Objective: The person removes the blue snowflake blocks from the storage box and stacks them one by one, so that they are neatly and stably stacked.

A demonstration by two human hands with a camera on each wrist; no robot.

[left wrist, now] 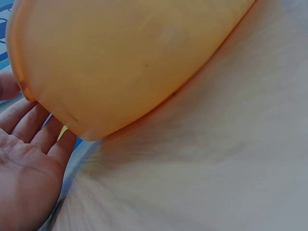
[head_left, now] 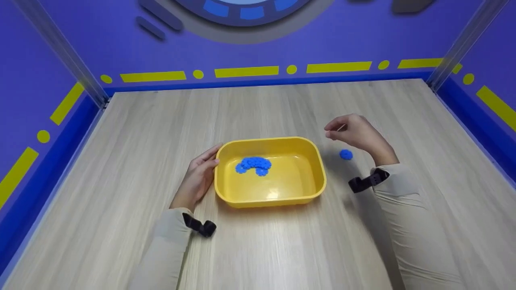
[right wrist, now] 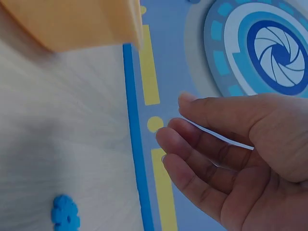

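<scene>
Head view: yellow tub [head_left: 271, 197], blue discs [head_left: 256, 164] inside; left hand [head_left: 197, 177] gripping tub; right of tub, relaxed empty right hand [head_left: 356, 133], single disc [head_left: 346, 154].

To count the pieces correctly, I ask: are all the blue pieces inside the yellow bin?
No, one blue piece lies on the table outside the yellow bin, near the right hand.

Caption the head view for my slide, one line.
Left hand touches a yellow plastic bin holding notched blue discs; empty right hand hovers above the wood-grain tabletop near a loose disc.
</scene>
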